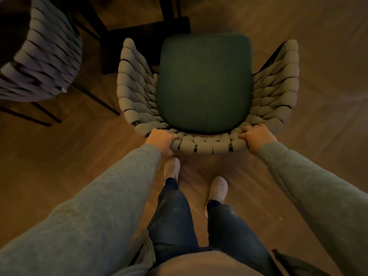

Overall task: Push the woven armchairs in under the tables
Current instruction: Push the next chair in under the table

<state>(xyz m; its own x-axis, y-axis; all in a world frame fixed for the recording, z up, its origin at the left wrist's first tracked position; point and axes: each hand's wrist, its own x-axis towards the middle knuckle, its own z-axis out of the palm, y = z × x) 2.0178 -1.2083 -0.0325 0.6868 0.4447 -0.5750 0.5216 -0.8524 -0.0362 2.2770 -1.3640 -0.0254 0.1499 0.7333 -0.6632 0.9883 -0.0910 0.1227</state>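
A grey woven armchair (135,84) with a dark green seat cushion (204,82) stands right in front of me, its back towards me. My left hand (161,141) grips the left end of the backrest's top rim. My right hand (257,135) grips the right end of the same rim. Just beyond the chair's front, a dark table base (147,40) and its black legs stand on the floor at the top of the view. The tabletop itself is out of view.
A second woven armchair (45,56) with thin black legs stands at the upper left, close to the table. Wooden floor (328,76) stretches to the right of the chair and to the lower left. My two feet in pale shoes stand just behind the chair.
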